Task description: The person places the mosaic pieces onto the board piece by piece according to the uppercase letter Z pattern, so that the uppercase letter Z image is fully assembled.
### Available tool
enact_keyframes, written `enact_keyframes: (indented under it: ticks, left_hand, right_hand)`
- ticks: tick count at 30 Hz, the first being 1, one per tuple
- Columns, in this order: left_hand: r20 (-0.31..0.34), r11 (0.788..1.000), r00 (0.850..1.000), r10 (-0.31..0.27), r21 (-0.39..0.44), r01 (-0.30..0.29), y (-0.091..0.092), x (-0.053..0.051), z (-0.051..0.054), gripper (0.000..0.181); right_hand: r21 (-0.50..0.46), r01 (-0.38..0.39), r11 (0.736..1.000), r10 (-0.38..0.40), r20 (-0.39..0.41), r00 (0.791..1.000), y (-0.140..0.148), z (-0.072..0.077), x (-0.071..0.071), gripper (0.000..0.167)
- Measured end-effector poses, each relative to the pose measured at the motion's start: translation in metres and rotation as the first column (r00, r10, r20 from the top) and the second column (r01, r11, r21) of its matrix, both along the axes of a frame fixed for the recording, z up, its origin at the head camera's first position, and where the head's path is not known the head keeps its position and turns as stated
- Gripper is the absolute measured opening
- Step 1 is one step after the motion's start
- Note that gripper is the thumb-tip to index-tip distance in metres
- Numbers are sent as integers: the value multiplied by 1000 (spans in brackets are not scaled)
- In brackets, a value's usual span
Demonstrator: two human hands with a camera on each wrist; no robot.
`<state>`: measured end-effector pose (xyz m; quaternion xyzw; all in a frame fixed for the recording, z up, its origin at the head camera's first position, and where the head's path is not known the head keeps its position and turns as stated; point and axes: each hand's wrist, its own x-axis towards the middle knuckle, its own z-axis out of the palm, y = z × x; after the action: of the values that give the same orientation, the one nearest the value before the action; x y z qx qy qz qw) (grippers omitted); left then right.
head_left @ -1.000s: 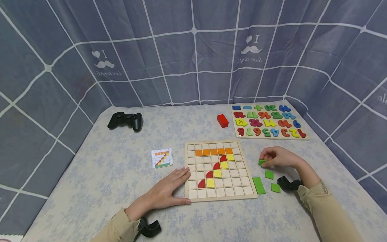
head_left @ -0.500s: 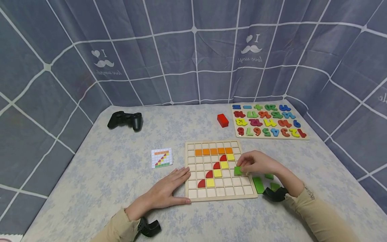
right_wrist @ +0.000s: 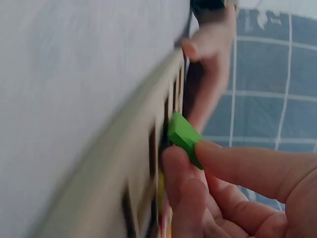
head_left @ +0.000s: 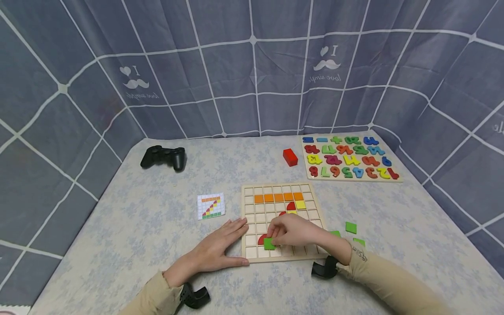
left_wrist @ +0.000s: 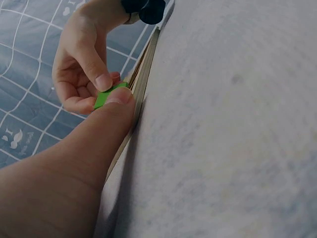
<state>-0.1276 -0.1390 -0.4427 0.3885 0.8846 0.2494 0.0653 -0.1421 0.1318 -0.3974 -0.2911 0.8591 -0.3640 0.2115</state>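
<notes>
My right hand [head_left: 293, 229] pinches a green square tile [head_left: 269, 244] between thumb and fingers, above the near left part of the wooden grid board [head_left: 330, 257]. In the right wrist view the green tile [right_wrist: 183, 135] is tilted over the board's cells. My left hand [head_left: 214, 247] rests with straight fingers along the board's left edge. On the board are a row of orange squares [head_left: 278, 197], red quarter-circles [head_left: 290, 205] and yellow squares [head_left: 300, 204] in a diagonal; the hand hides some of them. Right of the board lie loose green tiles [head_left: 351, 227], partly covered by the forearm.
A pattern card [head_left: 211, 206] lies left of the board. Farther back are a black game controller [head_left: 163, 158], a red block [head_left: 290, 157] and a number puzzle board [head_left: 352, 156]. A tiled-print curtain [head_left: 220, 78] surrounds the table.
My right hand has carried the green tile from the loose tiles on the right, leftward across the board to its near left part. The left hand has stayed in place.
</notes>
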Motion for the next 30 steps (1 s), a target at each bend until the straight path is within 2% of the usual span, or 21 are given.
enact_keyframes:
  ticks: [4,9,16,21,26,30]
  left_hand:
    - [-7,1000,1000,-6,-1,6,0,0,0,89]
    - [-16,1000,1000,-11,2,11,0,0,-1,89]
    - [-16,1000,1000,-11,2,11,-1,0,-1,89]
    - [-17,1000,1000,-9,4,9,-1,0,-2,89]
    - [-20,1000,1000,-11,2,11,0,0,-1,90]
    - [-20,1000,1000,-13,4,13,0,0,-1,90]
  right_hand:
    - [9,-16,1000,16,-33,999,-13,-2,5,6]
    - [63,-7,998,10,-57,998,-18,-2,9,9]
    - [119,3,993,15,-146,989,-19,-1,12,10]
    - [129,14,992,2,-121,993,-5,3,12,11]
    - [33,-43,999,45,-68,997,25,7,5,11]
    - [-50,-95,994,95,-7,995,55,13,0,18]
